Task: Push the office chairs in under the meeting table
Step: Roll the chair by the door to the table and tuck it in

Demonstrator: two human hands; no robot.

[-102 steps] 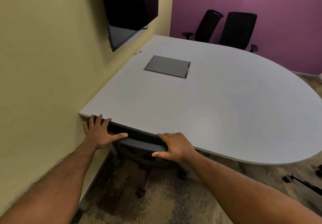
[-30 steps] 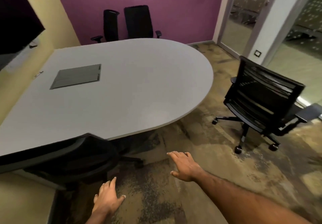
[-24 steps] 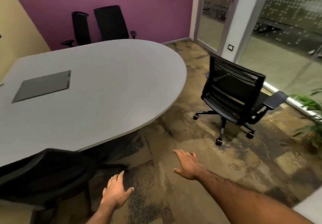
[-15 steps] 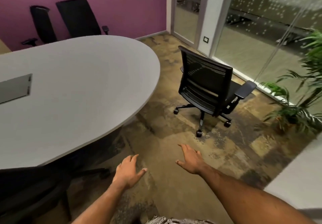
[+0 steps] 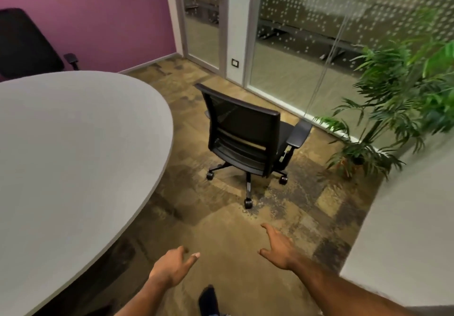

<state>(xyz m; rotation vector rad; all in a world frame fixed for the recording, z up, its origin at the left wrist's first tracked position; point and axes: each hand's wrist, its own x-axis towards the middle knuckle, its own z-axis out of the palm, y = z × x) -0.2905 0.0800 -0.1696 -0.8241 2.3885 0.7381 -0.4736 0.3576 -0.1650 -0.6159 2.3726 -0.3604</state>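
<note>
A black mesh-backed office chair [image 5: 245,133] on castors stands free on the carpet, off the rounded end of the grey meeting table [image 5: 68,148], its back turned toward me. Another black chair [image 5: 22,42] sits at the table's far side by the purple wall. My left hand [image 5: 172,267] and my right hand [image 5: 278,246] hang open over the carpet, well short of the free chair and touching nothing.
A potted palm [image 5: 393,109] stands right of the chair by the glass wall [image 5: 319,45]. A glass door [image 5: 201,18] is behind the chair. A white wall corner [image 5: 405,229] juts in at right. My shoe [image 5: 208,299] shows at the bottom.
My view has swung right from the chair tucked under the table's near edge. The free chair now sits closer and more centred, and both hands have come forward, empty.
</note>
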